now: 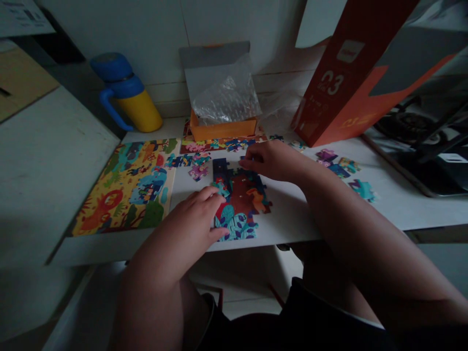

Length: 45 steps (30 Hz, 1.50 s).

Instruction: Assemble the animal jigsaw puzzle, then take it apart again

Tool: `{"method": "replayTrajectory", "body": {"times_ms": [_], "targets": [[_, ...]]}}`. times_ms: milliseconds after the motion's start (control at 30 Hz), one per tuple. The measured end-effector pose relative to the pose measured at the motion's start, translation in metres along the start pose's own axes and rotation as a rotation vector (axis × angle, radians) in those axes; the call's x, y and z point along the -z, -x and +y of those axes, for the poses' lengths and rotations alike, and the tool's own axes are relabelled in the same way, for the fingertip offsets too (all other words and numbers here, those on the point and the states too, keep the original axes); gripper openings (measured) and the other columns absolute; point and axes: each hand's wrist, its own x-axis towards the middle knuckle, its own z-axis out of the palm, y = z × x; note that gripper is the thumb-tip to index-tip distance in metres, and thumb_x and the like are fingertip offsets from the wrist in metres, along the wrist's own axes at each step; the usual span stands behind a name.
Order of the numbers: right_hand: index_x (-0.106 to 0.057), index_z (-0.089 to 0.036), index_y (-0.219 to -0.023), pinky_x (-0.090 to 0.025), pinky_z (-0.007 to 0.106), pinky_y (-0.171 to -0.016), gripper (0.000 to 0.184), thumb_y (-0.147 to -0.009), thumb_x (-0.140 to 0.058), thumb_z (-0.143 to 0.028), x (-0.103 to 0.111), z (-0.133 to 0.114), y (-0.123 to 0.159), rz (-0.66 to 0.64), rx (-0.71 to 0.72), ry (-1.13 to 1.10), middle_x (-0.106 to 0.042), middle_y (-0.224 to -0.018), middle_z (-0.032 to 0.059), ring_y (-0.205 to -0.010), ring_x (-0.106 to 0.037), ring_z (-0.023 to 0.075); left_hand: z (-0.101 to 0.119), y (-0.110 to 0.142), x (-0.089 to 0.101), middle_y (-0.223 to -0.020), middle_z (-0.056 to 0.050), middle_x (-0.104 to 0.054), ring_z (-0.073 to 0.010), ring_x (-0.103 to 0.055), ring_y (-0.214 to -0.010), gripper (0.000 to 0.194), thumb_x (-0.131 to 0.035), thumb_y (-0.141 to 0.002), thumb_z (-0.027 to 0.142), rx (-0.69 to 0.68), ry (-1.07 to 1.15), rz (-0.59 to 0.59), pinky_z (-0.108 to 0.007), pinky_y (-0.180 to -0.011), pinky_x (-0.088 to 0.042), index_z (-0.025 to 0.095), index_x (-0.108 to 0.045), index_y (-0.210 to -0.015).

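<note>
Where the two hands meet the work, a partly assembled cardboard jigsaw puzzle in dark blue, brown, red and teal (pixel 239 187) lies flat on a white tabletop (pixel 288 214); clock positions below are taken from its centre, with 12 o'clock farthest from the person. The left hand (pixel 195 209) is at 9 o'clock, partly open, palm down, its thumb set apart from its fingers at the puzzle's left edge; a firm grip on any piece cannot be confirmed. The right hand (pixel 268 158) is at 1 o'clock, fingers curled and fingertips close together over the upper edge; whether they hold a piece cannot be determined.

Loose multicoloured puzzle pieces (pixel 339 170) lie between 2 and 3 o'clock. A yellow rectangular sheet printed with animals (pixel 122 195) occupies 9 o'clock. An open orange cardboard box (pixel 223 130), containing crumpled clear plastic (pixel 226 102), stands near 12 o'clock. A blue-and-yellow handled bottle (pixel 141 112) stands at 10 o'clock.
</note>
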Motion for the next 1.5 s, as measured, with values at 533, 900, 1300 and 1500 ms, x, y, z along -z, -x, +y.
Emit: {"method": "replayTrajectory", "body": {"times_ms": [533,900,1300,1500], "targets": [[-0.074,-0.018,-0.090,-0.030,0.031,-0.064,0.029,-0.103,-0.062,-0.041,-0.020,0.006,-0.008,-0.152,0.070,0.000,-0.072,-0.076,0.0043,-0.065,-0.052,0.0150,0.042,-0.005,-0.017,-0.117,-0.008,-0.069,-0.0238,-0.068,-0.106,0.015,-0.067,-0.099,0.018,-0.133,0.114,-0.100,-0.039,-0.098,-0.056,0.019,-0.073,-0.113],[-0.073,-0.019,-0.091,-0.032,0.029,-0.064,0.028,-0.102,-0.061,-0.042,-0.017,0.008,-0.007,-0.147,0.069,-0.027,-0.072,-0.078,0.0035,-0.066,-0.054,0.0153,0.053,0.004,-0.017,-0.112,-0.010,-0.072,-0.0254,-0.070,-0.101,0.015,-0.064,-0.103,0.024,-0.117,0.043,-0.097,-0.043,-0.096,-0.060,0.020,-0.076,-0.111],[-0.072,-0.019,-0.089,-0.030,0.030,-0.063,0.028,-0.101,-0.060,-0.042,-0.020,0.011,-0.008,-0.150,0.043,-0.023,-0.070,-0.074,0.0031,-0.064,-0.053,0.0157,0.065,0.008,-0.003,-0.138,-0.012,-0.068,-0.0243,-0.069,-0.115,0.033,-0.067,-0.105,0.040,-0.137,0.010,-0.097,-0.046,-0.099,-0.062,0.021,-0.068,-0.133],[-0.072,-0.020,-0.090,-0.032,0.029,-0.062,0.027,-0.102,-0.060,-0.041,-0.020,0.010,-0.008,-0.161,0.041,-0.014,-0.073,-0.078,0.0042,-0.065,-0.055,0.0162,0.068,0.009,-0.004,-0.139,-0.012,-0.067,-0.0246,-0.069,-0.117,0.033,-0.067,-0.105,0.040,-0.169,0.033,-0.072,-0.046,-0.100,-0.062,0.022,-0.068,-0.133]]}}
